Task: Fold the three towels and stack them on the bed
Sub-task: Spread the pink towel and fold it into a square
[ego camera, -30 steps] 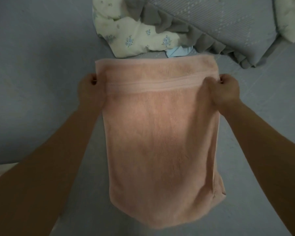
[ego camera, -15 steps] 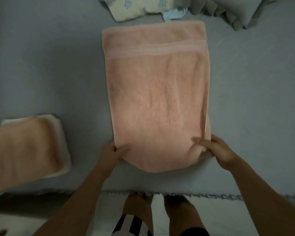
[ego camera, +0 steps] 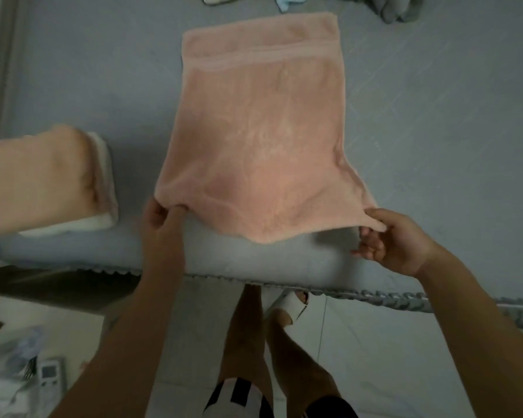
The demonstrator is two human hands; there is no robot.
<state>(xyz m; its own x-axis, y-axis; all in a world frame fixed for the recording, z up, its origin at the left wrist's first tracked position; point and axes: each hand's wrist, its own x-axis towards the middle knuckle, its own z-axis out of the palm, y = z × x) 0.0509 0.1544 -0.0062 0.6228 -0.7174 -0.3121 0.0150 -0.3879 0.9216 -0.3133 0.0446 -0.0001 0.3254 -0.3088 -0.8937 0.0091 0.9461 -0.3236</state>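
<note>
No legible text, label, brand, number or sign in head view. White slipper, lower centre of frame: dark marking on strap, too blurred to read. White remote control, lower left of frame: small display and buttons visible, characters not resolvable. Pink towel, centre of frame: woven band only, no lettering.

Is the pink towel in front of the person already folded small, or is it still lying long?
Still long. The pink towel lies lengthwise on the bed; left hand and right hand pinch its near corners.
</note>
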